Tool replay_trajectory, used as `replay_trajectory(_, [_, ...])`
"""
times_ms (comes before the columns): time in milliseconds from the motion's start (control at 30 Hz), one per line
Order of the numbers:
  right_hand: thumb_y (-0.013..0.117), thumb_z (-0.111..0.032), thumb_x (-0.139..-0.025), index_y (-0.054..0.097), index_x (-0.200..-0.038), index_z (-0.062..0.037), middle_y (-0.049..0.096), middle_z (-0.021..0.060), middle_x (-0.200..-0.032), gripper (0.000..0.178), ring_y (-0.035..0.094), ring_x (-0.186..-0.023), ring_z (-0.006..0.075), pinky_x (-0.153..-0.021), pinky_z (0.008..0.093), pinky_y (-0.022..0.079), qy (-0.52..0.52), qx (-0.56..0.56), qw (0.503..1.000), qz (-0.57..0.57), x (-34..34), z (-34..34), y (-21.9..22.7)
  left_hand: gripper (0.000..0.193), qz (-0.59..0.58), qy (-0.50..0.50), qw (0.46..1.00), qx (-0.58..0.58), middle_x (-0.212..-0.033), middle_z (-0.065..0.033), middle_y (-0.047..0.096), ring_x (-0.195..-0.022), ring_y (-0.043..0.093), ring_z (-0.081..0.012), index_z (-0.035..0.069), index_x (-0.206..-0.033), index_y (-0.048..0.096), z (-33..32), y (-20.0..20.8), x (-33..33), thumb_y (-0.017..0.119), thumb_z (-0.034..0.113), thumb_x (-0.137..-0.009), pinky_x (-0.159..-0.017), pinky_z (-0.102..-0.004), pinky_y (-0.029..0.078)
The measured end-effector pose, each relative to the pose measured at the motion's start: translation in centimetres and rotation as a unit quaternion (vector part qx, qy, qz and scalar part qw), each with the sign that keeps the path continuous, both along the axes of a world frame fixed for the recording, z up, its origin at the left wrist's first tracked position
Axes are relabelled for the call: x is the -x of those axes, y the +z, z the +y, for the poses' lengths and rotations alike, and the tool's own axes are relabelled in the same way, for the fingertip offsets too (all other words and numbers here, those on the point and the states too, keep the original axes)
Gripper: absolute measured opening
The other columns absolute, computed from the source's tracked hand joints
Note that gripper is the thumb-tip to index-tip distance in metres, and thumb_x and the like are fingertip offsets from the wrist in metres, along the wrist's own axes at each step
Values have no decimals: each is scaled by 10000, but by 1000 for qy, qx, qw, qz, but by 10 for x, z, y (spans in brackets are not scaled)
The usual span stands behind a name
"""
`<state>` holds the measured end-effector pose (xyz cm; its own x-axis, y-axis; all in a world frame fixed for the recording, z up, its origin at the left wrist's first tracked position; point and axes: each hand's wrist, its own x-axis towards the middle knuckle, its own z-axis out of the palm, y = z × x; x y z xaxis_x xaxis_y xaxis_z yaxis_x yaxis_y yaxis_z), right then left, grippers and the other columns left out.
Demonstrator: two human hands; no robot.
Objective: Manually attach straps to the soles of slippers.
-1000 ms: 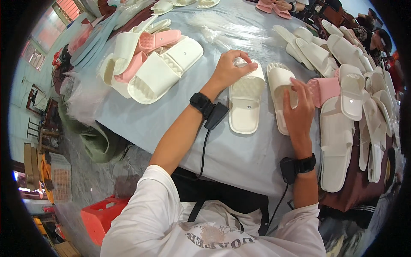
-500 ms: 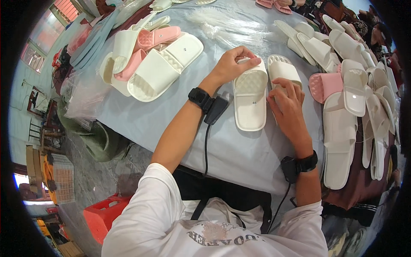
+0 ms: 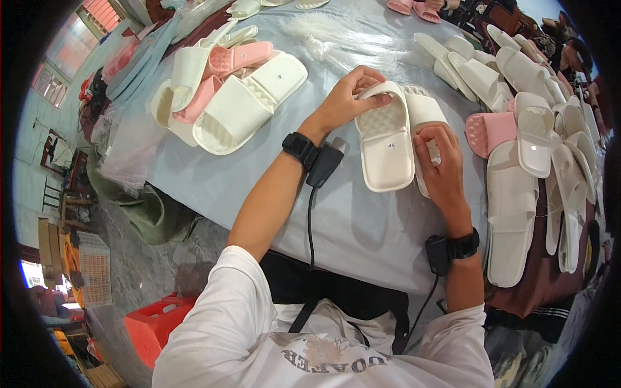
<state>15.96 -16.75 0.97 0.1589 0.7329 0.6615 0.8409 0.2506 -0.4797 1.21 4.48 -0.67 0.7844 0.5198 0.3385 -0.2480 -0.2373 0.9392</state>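
Note:
Two white slippers lie side by side before me at the middle of the grey-covered table. My left hand (image 3: pixel 357 98) grips the toe end of the left slipper (image 3: pixel 388 167), thumb on its strap and fingers behind; that slipper is tilted, its toe end raised. On the right slipper (image 3: pixel 424 110), my right hand (image 3: pixel 441 155) is closed over the inner sole below the strap, thumb and fingers curled together at its edge. The palm hides much of this slipper. A dark band with a small box sits on each wrist.
A heap of white and pink slippers (image 3: pixel 236 110) lies on the left. More white slippers (image 3: pixel 511 213) and a pink slipper (image 3: pixel 493 134) crowd the right side. Clear plastic bags (image 3: pixel 343 45) lie at the back. A red stool (image 3: pixel 155 326) stands on the floor at left.
The left slipper has been lifted at its toe end and shifted right, turning a little, toward the other. My right hand's fingers have curled in closer on the right slipper.

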Motion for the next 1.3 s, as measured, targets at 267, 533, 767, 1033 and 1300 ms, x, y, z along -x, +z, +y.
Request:
replay_trajectory(267, [694, -1, -891, 589, -920, -7, 614, 107, -935, 108, 610, -849, 277, -804, 391, 486, 1, 13, 998, 69, 3, -5, 4, 406, -11, 24, 1000, -10, -1130, -87, 710, -1099, 640, -150, 44, -1253, 584, -3, 1, -3, 782, 217, -944, -979, -306, 490])
replay_trajectory(533, [738, -8, -823, 607, -876, -7, 610, 105, -938, 141, 615, -872, 315, -802, 402, 495, 32, 23, 999, -36, 2, -4, 1, 338, -37, 40, 988, 144, -1095, -89, 711, -1050, 671, -151, 32, -1211, 581, 3, -2, -9, 704, 276, -1011, -945, -310, 512])
replay_trajectory(767, [770, -33, -797, 692, -1019, 7, 660, 124, -1019, 239, 644, -952, 343, -853, 435, 512, 55, 25, 998, -23, 9, -6, 8, 400, -38, 60, 994, 85, -1116, -102, 700, -1031, 660, -152, 28, -1237, 549, 4, -9, -14, 733, 286, -993, -921, -301, 521])
replay_trajectory(1033, [770, -50, -820, 711, -1164, -8, 683, 202, -1178, 352, 659, -1095, 413, -947, 452, 530, 63, 84, 994, -14, -1, -11, -4, 584, -35, 148, 986, 73, -1154, -120, 644, -1022, 646, -161, -6, -1275, 488, -9, -6, -21, 819, 325, -927, -889, -297, 548])
replay_trajectory(1300, [739, -25, -844, 709, -1155, -19, 656, 225, -1222, 312, 640, -1127, 427, -967, 465, 520, 60, 98, 993, -39, 1, -9, -5, 717, -106, 206, 972, 44, -1081, -97, 599, -963, 613, -122, -3, -1257, 438, -11, -8, -27, 868, 416, -867, -811, -246, 549])
